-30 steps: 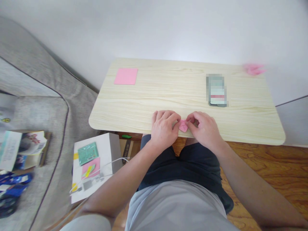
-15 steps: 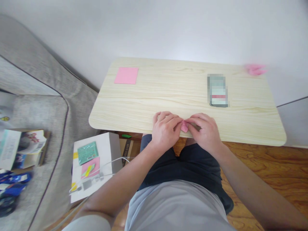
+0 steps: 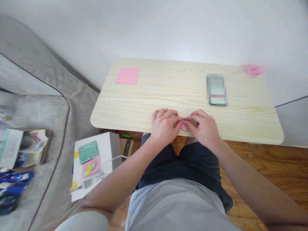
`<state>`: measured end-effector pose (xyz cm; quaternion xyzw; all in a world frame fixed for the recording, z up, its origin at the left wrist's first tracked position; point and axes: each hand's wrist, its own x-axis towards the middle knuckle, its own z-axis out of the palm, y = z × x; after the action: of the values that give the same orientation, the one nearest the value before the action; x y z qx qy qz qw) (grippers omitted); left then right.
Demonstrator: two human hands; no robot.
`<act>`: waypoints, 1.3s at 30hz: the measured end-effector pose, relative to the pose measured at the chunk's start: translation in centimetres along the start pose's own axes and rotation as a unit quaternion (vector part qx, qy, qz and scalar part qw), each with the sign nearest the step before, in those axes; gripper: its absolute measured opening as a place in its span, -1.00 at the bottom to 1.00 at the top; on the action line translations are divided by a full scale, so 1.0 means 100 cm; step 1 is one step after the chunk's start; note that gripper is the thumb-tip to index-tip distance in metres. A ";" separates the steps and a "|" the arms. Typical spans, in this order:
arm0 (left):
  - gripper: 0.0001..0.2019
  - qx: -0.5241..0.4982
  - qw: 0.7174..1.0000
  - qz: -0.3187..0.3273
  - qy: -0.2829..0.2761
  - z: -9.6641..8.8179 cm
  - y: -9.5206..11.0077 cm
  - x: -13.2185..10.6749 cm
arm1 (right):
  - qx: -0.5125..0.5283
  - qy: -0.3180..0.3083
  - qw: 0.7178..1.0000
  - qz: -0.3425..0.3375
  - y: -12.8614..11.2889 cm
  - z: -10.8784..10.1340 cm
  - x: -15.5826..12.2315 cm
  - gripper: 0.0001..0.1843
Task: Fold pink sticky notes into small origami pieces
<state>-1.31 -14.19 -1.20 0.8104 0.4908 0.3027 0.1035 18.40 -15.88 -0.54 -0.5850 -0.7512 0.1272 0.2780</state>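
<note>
A small folded piece of pink paper (image 3: pixel 184 126) is pinched between my two hands at the table's front edge. My left hand (image 3: pixel 166 125) holds its left side between thumb and forefinger, the other fingers bent near the tabletop. My right hand (image 3: pixel 204 127) grips its right side with thumb and forefinger. The fingertips of both hands nearly meet and hide much of the paper, so its exact folded shape is unclear.
On the wooden table (image 3: pixel 163 93) lie a pink square of paper (image 3: pixel 127 75), a blurred-out phone (image 3: pixel 217 90) and folded pink paper (image 3: pixel 254 70) at the far right corner. A white box (image 3: pixel 115 149) bearing a green packet (image 3: pixel 88 152) and cables stands left, beside a grey sofa (image 3: pixel 45 109).
The view has shifted slightly. Both hands keep their pinch on the pink paper; the right thumb seems to have moved closer in over it, leaving less of it showing.
</note>
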 end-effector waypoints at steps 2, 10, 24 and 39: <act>-0.82 -0.008 1.000 0.001 -0.005 0.000 -0.002 0.000 | -0.004 0.005 1.000 0.006 -0.001 0.001 0.001 -0.83; -0.75 -0.018 0.998 0.048 -0.035 -0.011 -0.002 -0.013 | 0.029 -0.019 0.999 -0.033 0.005 -0.006 -0.006 -0.84; -0.85 -0.230 0.972 0.046 -0.031 -0.016 0.005 -0.029 | 0.236 0.010 0.971 -0.022 -0.012 -0.011 -0.037 -0.89; -0.89 -0.400 0.906 -0.133 -0.049 -0.009 0.014 0.001 | 0.426 -0.035 0.893 0.142 -0.013 -0.011 -0.006 -0.82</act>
<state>-0.78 -14.86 0.18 0.6423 0.4259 0.4170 0.4818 18.08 -16.96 0.84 -0.5060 -0.5427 0.4936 0.4537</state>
